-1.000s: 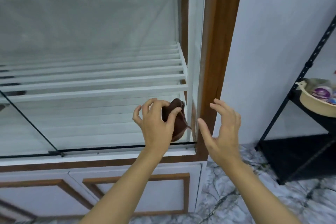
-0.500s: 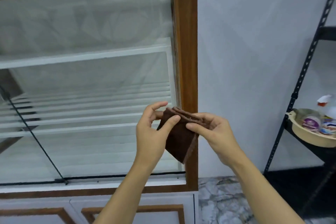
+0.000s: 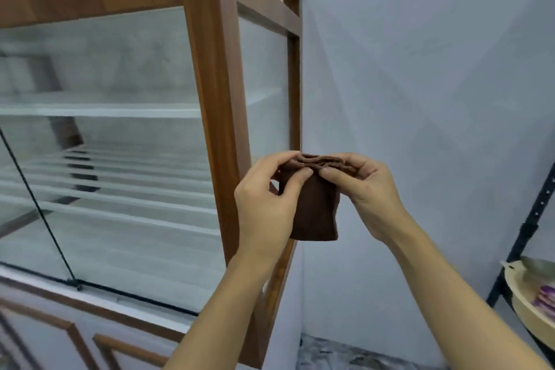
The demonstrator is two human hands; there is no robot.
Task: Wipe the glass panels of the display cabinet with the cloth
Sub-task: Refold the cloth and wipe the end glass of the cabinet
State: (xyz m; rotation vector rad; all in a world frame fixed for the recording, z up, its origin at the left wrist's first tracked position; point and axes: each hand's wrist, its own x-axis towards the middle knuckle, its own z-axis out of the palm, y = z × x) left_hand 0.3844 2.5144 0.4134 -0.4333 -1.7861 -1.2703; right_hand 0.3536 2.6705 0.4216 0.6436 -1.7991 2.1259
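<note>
A folded dark brown cloth (image 3: 314,207) hangs in front of the display cabinet's right corner. My left hand (image 3: 267,204) pinches its top left edge and my right hand (image 3: 368,192) pinches its top right edge. The cabinet has a brown wooden frame (image 3: 216,117), a wide front glass panel (image 3: 120,159) with white slatted shelves behind it, and a narrow side glass panel (image 3: 264,93) on the right. The cloth touches neither panel.
A pale grey wall (image 3: 420,99) stands close to the cabinet's right side. A black metal rack (image 3: 522,231) at the far right carries a beige bowl (image 3: 528,303) with small items. White lower cabinet doors (image 3: 60,336) sit below the glass. Marble floor (image 3: 345,354) shows below.
My right hand has joined the left on the cloth, and both have moved right, off the front glass to the cabinet's corner. The view has turned, and the side panel shows.
</note>
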